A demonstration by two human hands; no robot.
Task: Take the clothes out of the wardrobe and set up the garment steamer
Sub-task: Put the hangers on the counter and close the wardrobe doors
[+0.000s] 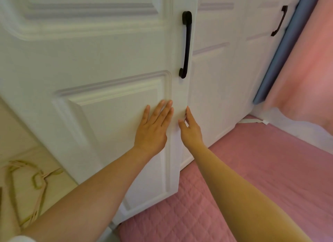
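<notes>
White wardrobe door fills the view, its free edge between both hands. The left hand lies flat on the panel, fingers straight and close together; the right hand pinches the edge below the black handle, thumb in front.

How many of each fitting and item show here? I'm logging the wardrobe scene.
Black door handles: 2 (near, far)
Clothes hangers: 2, overlapping on the floor
Hands on the door: 2 (left, right)
Total: 6
</notes>
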